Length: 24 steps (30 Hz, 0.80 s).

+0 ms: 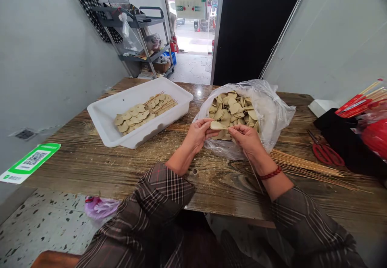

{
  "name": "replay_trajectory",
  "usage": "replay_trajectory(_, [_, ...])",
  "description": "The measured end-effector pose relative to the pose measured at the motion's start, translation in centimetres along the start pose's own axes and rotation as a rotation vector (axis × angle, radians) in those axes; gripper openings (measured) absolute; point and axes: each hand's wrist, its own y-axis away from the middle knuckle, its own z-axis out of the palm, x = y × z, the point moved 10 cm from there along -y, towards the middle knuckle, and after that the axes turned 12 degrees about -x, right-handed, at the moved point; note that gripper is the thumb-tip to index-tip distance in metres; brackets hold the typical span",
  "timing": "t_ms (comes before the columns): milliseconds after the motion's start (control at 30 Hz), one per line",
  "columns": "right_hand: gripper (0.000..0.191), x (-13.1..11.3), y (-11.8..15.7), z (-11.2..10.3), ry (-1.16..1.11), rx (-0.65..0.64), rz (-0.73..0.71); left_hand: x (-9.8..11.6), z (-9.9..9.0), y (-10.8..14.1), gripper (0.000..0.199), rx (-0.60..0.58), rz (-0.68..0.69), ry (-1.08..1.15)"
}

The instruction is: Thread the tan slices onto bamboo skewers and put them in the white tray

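Observation:
My left hand pinches a thin, beige, rounded slice between thumb and fingers. Close on its right, my right hand is closed around a thin bamboo skewer, whose long end hangs down past my wrist. The skewer's tip is too small to make out against the slice. Both hands are over the front of a clear plastic bag, which lies open and full of similar loose slices. To the left, a white plastic tub contains skewered slices laid in rows.
Loose bamboo skewers lie on the wooden table to the right. Beyond them are red-handled scissors and a black holder with red-wrapped sticks. A green QR card sits at the left edge. A grey cart stands behind.

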Motion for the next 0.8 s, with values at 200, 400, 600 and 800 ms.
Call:
replay_trajectory(200, [0.045,0.5,0.3,0.5,-0.201,-0.001,0.072,0.4,0.4,-0.1,0.006,-0.021,0.041,-0.073])
replay_trajectory(400, [0.045,0.7,0.3,0.6,-0.307,-0.021,0.109,0.6,1.1,0.0,0.021,-0.113,0.069,-0.083])
replay_trajectory(600, [0.046,0.7,0.2,0.7,-0.385,-0.061,0.116,0.9,1.7,0.2,0.033,-0.178,0.095,-0.076])
replay_trajectory(800, [0.045,0.8,0.2,0.8,-0.376,-0.062,0.115,1.2,1.7,0.1,0.037,-0.174,0.127,-0.009])
